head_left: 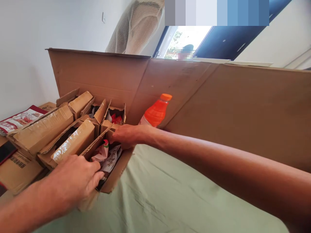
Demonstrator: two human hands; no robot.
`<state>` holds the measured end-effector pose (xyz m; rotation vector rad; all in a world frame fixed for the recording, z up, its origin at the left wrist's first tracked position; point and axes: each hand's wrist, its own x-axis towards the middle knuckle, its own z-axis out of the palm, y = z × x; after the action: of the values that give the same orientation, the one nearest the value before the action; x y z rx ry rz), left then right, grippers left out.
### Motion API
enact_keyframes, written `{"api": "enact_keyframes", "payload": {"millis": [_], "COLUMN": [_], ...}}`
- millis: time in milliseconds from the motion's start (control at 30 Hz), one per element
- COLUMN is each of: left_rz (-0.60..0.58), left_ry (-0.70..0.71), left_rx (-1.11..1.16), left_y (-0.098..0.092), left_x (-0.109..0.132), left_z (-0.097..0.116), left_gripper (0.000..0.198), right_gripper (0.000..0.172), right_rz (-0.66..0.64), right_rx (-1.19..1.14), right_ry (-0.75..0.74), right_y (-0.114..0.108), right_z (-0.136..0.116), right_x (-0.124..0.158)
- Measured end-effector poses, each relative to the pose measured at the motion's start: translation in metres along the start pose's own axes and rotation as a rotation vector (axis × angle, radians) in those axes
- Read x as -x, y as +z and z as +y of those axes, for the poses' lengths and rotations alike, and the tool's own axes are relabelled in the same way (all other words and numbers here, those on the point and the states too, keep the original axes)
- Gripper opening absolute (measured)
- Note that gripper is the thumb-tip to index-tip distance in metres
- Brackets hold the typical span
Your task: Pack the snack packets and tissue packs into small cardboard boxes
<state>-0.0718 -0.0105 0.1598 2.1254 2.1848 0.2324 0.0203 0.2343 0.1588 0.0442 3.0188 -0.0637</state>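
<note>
An open cardboard box (pixel 118 173) holds a pink-and-white packet (pixel 102 152) and a dark-printed pouch (pixel 112 159). My left hand (pixel 76 176) is closed on the box's near end, thumb at the rim. At the far end, my right hand (pixel 126 136) is closed round the box wall, its fingertips partly hidden. Behind my right wrist a bottle of orange drink (pixel 156 111) with an orange cap stands tilted in view; my forearm covers its lower part.
More open cardboard boxes (pixel 43 129) crowd the left, one with a red packet (pixel 117 119). A printed bag (pixel 23 119) lies beyond them. A tall cardboard panel (pixel 243 106) stands along the back. Pale green cloth (pixel 170 187) covers the surface. A person (pixel 186 53) is outside the doorway.
</note>
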Motion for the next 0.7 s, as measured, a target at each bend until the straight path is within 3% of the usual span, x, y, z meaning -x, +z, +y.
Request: {"api": "enact_keyframes", "payload": {"millis": [67, 133, 267, 433, 600, 700], "left_rz": [-0.073, -0.042, 0.018, 0.074, 0.126, 0.189], "left_ry": [-0.011, -0.021, -0.073, -0.146, -0.178, -0.188], "left_rx": [-0.004, -0.005, -0.009, -0.006, -0.038, -0.059], "left_y": [0.000, 0.008, 0.036, 0.065, 0.056, 0.045], "left_x": [-0.014, -0.024, -0.028, -0.028, -0.027, -0.006], "left_z": [-0.003, -0.004, -0.007, -0.020, -0.027, -0.026], "left_gripper": [0.024, 0.038, 0.059, 0.051, 0.038, 0.051], "right_gripper": [0.038, 0.043, 0.056, 0.027, 0.020, 0.020], "right_rz": [-0.142, -0.215, -0.087, 0.088, 0.114, 0.155], "right_rx": [0.138, 0.215, 0.287, 0.394, 0.382, 0.374], "right_ry": [-0.075, -0.106, -0.139, -0.347, -0.374, -0.361], "right_y": [0.003, 0.005, 0.009, 0.023, 0.030, 0.020], "right_z": [-0.005, -0.009, -0.010, -0.017, -0.032, -0.033], "right_x": [0.002, 0.005, 0.008, -0.014, -0.035, -0.028]}}
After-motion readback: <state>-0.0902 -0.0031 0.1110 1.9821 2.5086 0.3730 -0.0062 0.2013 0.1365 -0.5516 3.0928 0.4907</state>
